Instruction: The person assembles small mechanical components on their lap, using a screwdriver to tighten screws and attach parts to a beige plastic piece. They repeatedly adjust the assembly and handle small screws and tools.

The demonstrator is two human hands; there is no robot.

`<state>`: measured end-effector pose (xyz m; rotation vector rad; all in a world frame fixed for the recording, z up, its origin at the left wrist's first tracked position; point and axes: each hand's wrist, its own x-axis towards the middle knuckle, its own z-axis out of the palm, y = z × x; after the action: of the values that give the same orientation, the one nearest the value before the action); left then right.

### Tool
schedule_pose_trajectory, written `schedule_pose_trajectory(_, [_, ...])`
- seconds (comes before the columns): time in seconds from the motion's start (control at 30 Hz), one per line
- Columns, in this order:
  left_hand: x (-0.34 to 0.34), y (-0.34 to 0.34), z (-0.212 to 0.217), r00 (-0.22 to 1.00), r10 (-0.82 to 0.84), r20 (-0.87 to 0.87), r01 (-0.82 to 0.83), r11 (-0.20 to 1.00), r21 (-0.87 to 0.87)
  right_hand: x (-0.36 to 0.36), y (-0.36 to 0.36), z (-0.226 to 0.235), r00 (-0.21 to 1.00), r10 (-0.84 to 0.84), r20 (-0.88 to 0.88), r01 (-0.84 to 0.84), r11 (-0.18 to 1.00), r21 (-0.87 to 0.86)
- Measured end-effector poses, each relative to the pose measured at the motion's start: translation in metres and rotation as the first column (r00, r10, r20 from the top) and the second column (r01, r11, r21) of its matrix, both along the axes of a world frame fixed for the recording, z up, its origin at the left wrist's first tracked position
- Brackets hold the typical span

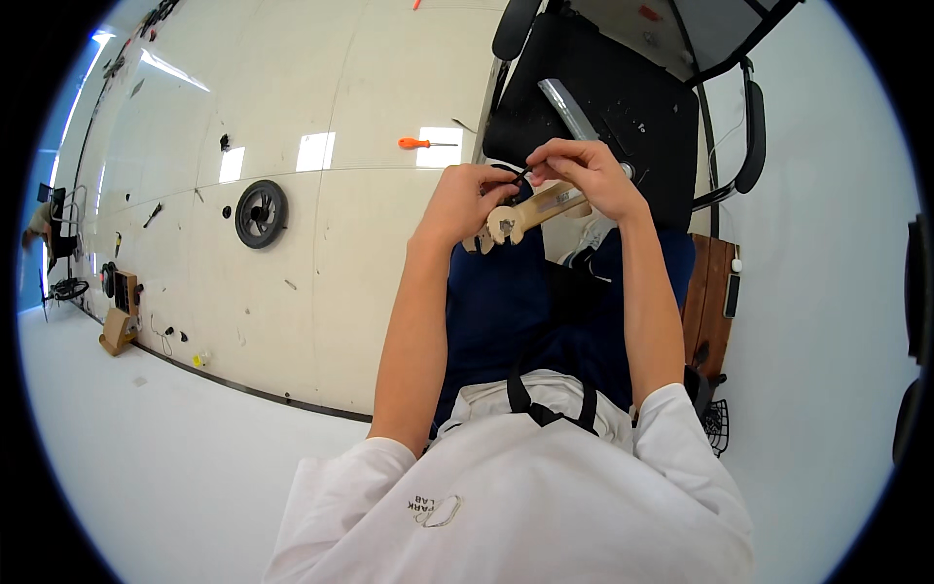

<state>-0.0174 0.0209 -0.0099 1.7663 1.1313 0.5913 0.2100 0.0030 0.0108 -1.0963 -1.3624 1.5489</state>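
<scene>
Black thin piece (522, 177) is sitting above a beige part (531, 213)

From my place, I am seeing a seated person who is working with both bare hands. The right hand (592, 177) is pinching the black piece between its thumb and forefinger, so these fingers are standing narrow. The left hand (474, 200) is curling its fingers just beside the same piece; because it is so small and dark, I cannot tell whether they are gripping it too. Under the hands, the beige part is lying slantwise over the navy trousers (491, 311), its rounded ends pointing to the person's left.

Ahead, a black chair (530, 122) is standing, and a curved silver strip (568, 108) is lying on its seat. On the pale floor (370, 243), to the left, an orange-handled screwdriver (414, 143) is lying near the chair, and a black wheel (262, 214) is resting farther away.
</scene>
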Motion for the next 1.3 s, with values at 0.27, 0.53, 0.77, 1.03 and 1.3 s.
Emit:
schedule_pose_trajectory(0.27, [0.003,-0.001,0.0,1.0,0.018,-0.021,-0.017,0.999,0.05,-0.006,0.021,-0.047,0.711,0.052,-0.702,-0.278,0.936,-0.213])
schedule_pose_trajectory(0.53, [0.002,0.0,-0.002,0.996,0.092,-0.015,-0.092,0.995,0.033,-0.032,0.007,-0.012,0.919,-0.356,-0.167,0.306,0.914,-0.265])
schedule_pose_trajectory(0.77, [0.002,0.0,0.006,0.996,0.066,-0.061,-0.067,0.998,-0.013,-0.098,-0.026,-0.011,0.631,-0.774,0.056,0.748,0.626,0.222])
schedule_pose_trajectory(1.03, [-0.002,0.0,-0.002,0.999,0.039,-0.001,-0.039,0.999,0.002,-0.076,-0.022,-0.008,0.847,-0.512,0.141,0.445,0.829,0.34])
schedule_pose_trajectory(1.3, [0.0,0.003,-0.01,0.995,-0.096,0.031,0.097,0.994,-0.041,-0.028,-0.031,0.006,0.709,-0.207,0.674,-0.301,0.775,0.555])
